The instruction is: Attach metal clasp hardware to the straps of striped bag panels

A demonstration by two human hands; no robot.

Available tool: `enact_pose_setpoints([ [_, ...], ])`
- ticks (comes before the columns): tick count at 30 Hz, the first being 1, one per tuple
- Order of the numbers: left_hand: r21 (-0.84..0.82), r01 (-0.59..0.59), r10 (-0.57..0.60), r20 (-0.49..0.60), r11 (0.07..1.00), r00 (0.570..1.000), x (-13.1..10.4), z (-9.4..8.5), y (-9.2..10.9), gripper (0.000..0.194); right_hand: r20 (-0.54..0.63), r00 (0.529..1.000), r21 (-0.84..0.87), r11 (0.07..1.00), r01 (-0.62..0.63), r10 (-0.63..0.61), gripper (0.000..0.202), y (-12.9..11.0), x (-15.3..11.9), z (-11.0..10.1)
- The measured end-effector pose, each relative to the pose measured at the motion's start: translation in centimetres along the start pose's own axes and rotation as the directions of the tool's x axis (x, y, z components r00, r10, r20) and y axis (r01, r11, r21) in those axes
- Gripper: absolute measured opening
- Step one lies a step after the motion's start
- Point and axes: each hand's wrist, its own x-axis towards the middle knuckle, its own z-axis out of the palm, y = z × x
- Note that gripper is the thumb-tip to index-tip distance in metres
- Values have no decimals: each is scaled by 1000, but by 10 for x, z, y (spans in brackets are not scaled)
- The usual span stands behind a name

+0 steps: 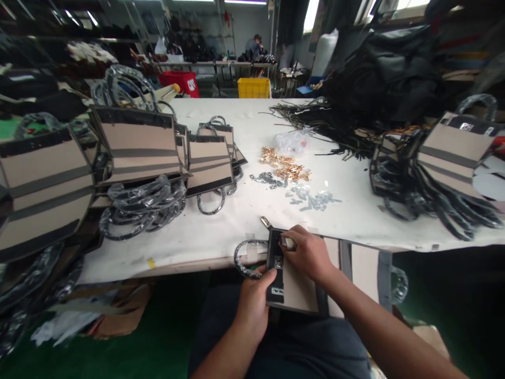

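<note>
A flat bag panel (301, 287), beige with black bands, lies across my lap and the table's front edge. My left hand (254, 297) grips its left edge, thumb on the black band and fingers underneath. Small metal plates (278, 291) sit on that band near my thumb. My right hand (310, 252) is closed around a small pale object (290, 242), pressed against the upper part of the band; its kind is hidden by the fingers. A plastic-wrapped loop handle (240, 258) sticks out to the left, and a zip-pull-like metal piece (266, 223) lies beyond the top corner.
On the white table (221, 231) lie gold metal pieces (292, 169) and silver ones (315, 200). Stacked bag panels (138, 139) stand at left, with more panels (450, 150) at right. Black straps (315, 121) pile behind. A person (255, 47) sits at the far back.
</note>
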Motion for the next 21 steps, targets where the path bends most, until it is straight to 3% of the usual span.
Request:
enact_pose_setpoints([
  [2,130,-122,130,-52,984,990,-6,-13,2,60,13,1000,-13,1000,5,-5,25,0,-1,1],
  [3,233,-216,245,-102,948,964,-10,-21,5,63,19,1000,-15,1000,10,-10,26,0,-3,0],
  [4,365,-314,387,-147,877,910,-15,-29,9,64,27,999,-17,1000,21,-20,28,0,-4,-1],
  [5,514,-402,543,-154,758,826,-19,-35,16,65,35,999,-21,999,38,-37,32,0,-6,-2],
  [6,661,-469,686,-97,586,721,-23,-40,23,64,40,997,-26,998,59,-58,37,0,-8,-3],
  [8,831,-537,813,213,140,542,-26,-41,40,58,41,994,-37,994,102,-100,45,0,-12,-3],
  [9,826,-558,768,406,-78,494,-23,-37,48,55,37,993,-42,993,115,-113,48,0,-14,-2],
  [10,773,-581,665,576,-255,474,-18,-32,56,53,30,993,-44,992,120,-118,51,0,-16,-1],
  [12,646,-619,425,762,-447,489,-3,-18,66,54,14,993,-47,992,114,-114,57,1,-20,0],
  [14,591,-624,274,800,-511,534,16,-7,72,56,5,993,-46,992,117,-117,60,1,-24,1],
  [17,587,-613,202,788,-528,581,35,0,76,59,5,992,-42,991,125,-125,63,0,-28,0],
  [21,585,-605,176,782,-541,598,39,-1,80,59,10,998,-39,997,70,-70,65,-3,-30,-1],
])
